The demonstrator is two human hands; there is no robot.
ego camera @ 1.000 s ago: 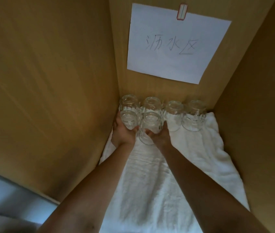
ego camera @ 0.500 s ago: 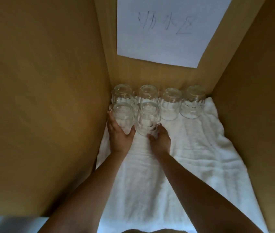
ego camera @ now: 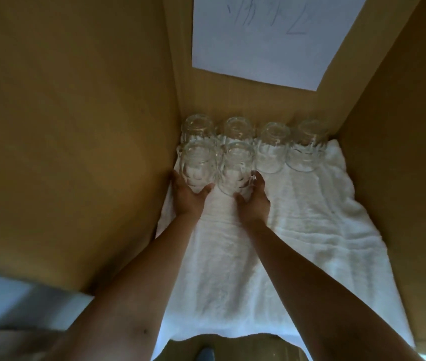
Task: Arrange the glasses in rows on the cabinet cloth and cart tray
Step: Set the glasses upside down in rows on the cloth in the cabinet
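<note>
Clear glasses stand upside down on a white cloth (ego camera: 298, 230) inside a wooden cabinet. A back row of several glasses (ego camera: 271, 147) runs along the rear wall. In front of it, at the left, stand two more. My left hand (ego camera: 188, 198) is cupped around the near side of the front left glass (ego camera: 197, 162), next to the left wall. My right hand (ego camera: 255, 198) wraps the near side of the front second glass (ego camera: 236, 165). Both glasses rest on the cloth, touching each other.
The cabinet's left wall (ego camera: 76, 126) and right wall (ego camera: 402, 152) close in the cloth. A white paper sign (ego camera: 264, 35) hangs on the rear wall. Bare cloth lies to the right of the front two glasses and toward me.
Both hands have slid back and down from the glasses' sides to their near lower edges. The two front glasses stay in place. The view has tilted downward.
</note>
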